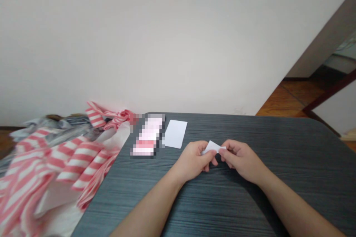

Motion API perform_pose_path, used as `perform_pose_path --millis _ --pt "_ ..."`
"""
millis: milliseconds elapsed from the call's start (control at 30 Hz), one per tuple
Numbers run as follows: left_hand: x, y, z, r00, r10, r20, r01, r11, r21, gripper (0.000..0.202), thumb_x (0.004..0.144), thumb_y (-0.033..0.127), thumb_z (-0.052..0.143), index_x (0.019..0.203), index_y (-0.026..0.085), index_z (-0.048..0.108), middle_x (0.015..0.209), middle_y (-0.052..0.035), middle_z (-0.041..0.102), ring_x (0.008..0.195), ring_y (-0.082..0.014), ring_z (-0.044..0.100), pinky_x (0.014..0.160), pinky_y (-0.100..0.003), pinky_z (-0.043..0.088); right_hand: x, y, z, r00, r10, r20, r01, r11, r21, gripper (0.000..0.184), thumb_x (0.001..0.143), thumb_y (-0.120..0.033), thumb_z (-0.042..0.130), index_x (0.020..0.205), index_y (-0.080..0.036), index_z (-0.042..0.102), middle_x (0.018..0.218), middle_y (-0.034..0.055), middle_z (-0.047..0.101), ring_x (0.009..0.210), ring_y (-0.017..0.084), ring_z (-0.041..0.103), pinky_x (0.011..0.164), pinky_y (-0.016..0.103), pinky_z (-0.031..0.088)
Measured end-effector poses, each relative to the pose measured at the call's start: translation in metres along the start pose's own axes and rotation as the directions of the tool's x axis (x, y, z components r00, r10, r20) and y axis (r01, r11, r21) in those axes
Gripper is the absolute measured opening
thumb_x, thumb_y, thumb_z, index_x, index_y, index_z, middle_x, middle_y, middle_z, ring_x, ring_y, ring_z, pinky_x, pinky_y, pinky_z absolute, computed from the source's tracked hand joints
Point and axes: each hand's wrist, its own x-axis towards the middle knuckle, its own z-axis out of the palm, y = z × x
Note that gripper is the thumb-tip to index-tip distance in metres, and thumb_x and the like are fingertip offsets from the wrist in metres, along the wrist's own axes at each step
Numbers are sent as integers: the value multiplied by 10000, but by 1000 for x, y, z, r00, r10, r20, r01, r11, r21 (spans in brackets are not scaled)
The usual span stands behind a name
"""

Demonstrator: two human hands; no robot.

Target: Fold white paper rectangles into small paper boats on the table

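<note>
A small piece of white paper, which looks folded, is held between both hands above the dark table. My left hand pinches its left part between thumb and fingers. At its right corner, my right hand grips the paper with the thumb on top and the fingers curled beneath. Part of the paper is hidden behind the fingers. A flat white card or sheet with rounded corners lies on the table, just left of and beyond my left hand.
A phone-like slab with a pixelated screen lies beside the white sheet. The dark wood-grain table meets a pale wall behind. Red-and-white striped cloth is heaped at the left. Wooden floor shows at the right.
</note>
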Motion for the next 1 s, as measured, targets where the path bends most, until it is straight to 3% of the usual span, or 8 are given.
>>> perform_pose_path --millis 200,533,1000 --pt "2 -1 -1 999 -21 -48 18 998 -57 251 880 367 549 758 151 588 688 -28 675 456 -77 509 449 -183 395 1 5 -3 998 4 -61 -1 999 53 230 902 -333 570 731 -187 520 588 -43 537 437 71 404 439 210 273" --pt "1 1 -3 999 -26 -39 24 999 -42 301 885 397 561 731 147 627 535 17 592 446 -84 496 441 -178 365 2 7 -4 997 -7 -76 11 999 52 241 911 -351 564 740 -188 519 605 -38 544 443 75 411 444 212 288" --pt "2 -5 -4 999 -25 -35 24 999 -31 362 905 447 518 738 147 634 565 1 608 454 -91 502 454 -192 370 1 5 -3 998 9 -55 -3 995 97 252 909 -358 572 737 -185 514 588 -50 522 434 66 396 437 208 268"
